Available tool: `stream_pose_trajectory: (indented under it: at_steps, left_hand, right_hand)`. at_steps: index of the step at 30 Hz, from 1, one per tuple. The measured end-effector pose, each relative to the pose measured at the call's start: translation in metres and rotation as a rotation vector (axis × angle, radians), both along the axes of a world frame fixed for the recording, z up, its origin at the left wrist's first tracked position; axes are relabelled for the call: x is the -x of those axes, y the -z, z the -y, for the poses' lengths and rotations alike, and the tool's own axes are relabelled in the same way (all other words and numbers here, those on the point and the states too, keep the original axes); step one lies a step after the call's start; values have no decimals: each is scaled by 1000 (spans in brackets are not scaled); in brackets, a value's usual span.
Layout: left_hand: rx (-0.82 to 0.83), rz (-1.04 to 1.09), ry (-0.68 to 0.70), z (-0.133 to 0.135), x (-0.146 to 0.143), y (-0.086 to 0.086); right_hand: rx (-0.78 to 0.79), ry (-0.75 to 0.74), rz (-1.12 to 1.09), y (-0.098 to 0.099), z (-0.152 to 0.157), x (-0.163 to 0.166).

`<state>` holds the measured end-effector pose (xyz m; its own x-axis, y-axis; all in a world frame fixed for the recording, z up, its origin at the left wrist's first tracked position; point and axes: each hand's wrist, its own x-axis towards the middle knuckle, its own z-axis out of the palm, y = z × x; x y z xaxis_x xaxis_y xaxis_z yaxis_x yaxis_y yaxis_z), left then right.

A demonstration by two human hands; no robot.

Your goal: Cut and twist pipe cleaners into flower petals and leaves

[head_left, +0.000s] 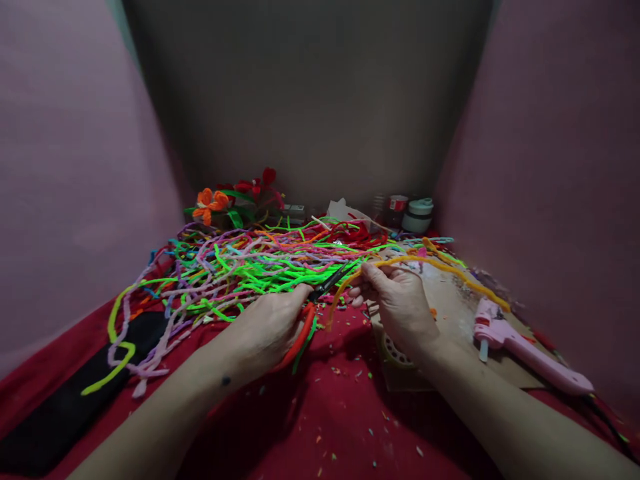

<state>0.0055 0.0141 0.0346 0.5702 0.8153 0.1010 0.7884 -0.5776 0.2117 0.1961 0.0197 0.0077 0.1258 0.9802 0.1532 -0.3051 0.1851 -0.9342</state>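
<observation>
My left hand [273, 323] is closed round the orange handles of a pair of scissors [320, 297], whose dark blades point up and right toward an orange pipe cleaner [450, 270]. My right hand [400, 300] pinches that orange pipe cleaner near its bend; one end hangs down by the blades, the other runs right across a brown cardboard sheet [453, 303]. Both hands hover over a red cloth [330, 407] strewn with small cut bits. Just behind the hands lies a big tangle of pipe cleaners [250, 267], mostly neon green, with pink, purple and orange.
A pink glue gun [520, 347] lies on the cardboard at right. Pipe-cleaner flowers [235, 197], orange and red, stand at the back left. Small jars [413, 213] sit at the back right. A black strip [75, 400] lies at left. Walls close in on three sides.
</observation>
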Motion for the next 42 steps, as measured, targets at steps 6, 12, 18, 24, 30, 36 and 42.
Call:
stream_pose_trajectory:
  at_steps: [6,12,18,24,30,36,42]
  left_hand:
    - [6,-11,-5,-3,-2,7]
    - [-14,-5,-11,-3,-3,13]
    - [-15,-20,-16,-3,-3,13]
    - [-39,-55,4,-3,-3,13]
    - [-77,-65,30,-4,-2,17]
    - [-88,-76,31,-3,-3,15]
    - [-52,-68,27,-2,-5,13]
  right_hand:
    - [17,-2,-54,0,-1,0]
    - [40,-17,-87,-2,0,0]
    - [88,-19,-110,-1,-3,-2]
    - [81,-46,-137,-2,-3,-2]
    - [85,-68,-153,-1,-4,-2]
    - [119,-89,-194,1,-6,-3]
    - [160,-111,-238,-2,-7,-3]
